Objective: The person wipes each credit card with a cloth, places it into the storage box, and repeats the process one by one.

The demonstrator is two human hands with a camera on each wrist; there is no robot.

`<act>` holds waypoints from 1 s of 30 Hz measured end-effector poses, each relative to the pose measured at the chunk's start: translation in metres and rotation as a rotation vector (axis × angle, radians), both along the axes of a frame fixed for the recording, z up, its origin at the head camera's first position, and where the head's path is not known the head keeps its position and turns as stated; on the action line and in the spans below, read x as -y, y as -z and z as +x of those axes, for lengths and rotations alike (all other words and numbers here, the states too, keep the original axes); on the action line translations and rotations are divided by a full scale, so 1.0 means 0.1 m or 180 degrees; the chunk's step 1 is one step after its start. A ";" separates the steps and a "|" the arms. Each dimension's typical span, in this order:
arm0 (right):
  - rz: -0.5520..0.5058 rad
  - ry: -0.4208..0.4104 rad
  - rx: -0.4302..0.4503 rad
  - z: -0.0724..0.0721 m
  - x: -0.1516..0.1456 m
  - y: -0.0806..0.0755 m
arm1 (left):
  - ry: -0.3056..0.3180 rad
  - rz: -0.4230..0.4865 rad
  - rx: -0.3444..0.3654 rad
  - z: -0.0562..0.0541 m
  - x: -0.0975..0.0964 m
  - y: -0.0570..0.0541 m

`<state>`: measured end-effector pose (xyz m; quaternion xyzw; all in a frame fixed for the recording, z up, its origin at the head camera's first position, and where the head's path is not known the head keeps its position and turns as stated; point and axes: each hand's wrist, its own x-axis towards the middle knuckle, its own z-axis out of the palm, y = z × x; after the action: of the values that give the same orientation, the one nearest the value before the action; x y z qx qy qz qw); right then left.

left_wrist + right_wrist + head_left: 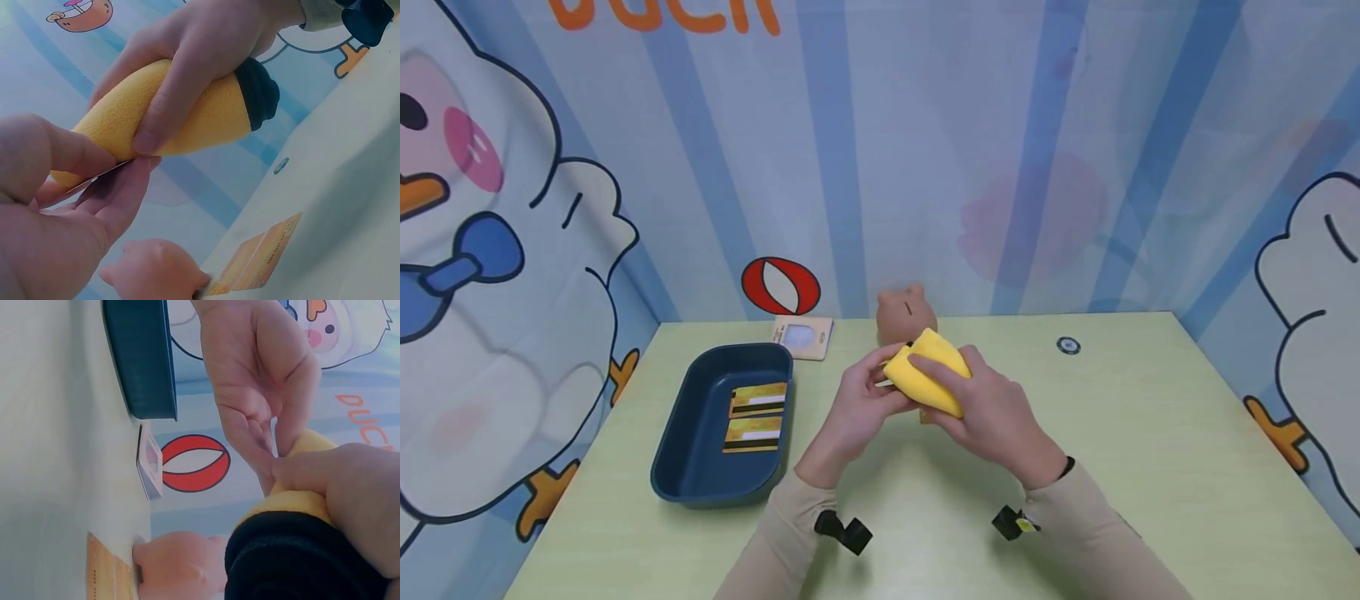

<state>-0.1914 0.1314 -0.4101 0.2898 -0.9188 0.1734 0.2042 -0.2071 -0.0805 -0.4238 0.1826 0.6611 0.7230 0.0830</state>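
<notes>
My right hand [1003, 412] grips a soft yellow plush-like piece [215, 119] with a dark ribbed end [259, 94]. Its thumb and fingers wrap the yellow sides. My left hand [859, 410] pinches a thin card [94, 179], seen almost edge-on in the left wrist view, right against the yellow piece's tip. Both hands are raised over the middle of the table. Behind them stands a pink piggy bank [904, 312], its lower part covered by the hands in the head view. Gold cards [256, 256] lie beside it on the table.
A dark blue tray [666, 454] on the left holds two gold cards, one [758, 398] behind the other [752, 435]. Behind the tray's right corner lies a pale flat packet [820, 342]. A dark round chip [1068, 345] is at the back right. A printed curtain [910, 125] borders the table.
</notes>
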 end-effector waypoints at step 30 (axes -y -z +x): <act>0.0098 0.0227 -0.0076 -0.10 -0.25 -0.10 | -0.0329 0.0205 0.0344 -0.03 0.19 -0.17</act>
<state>-0.2010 0.1568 -0.4002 0.2620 -0.9286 0.1484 0.2167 -0.2104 -0.0992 -0.4065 0.1114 0.6406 0.7560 0.0752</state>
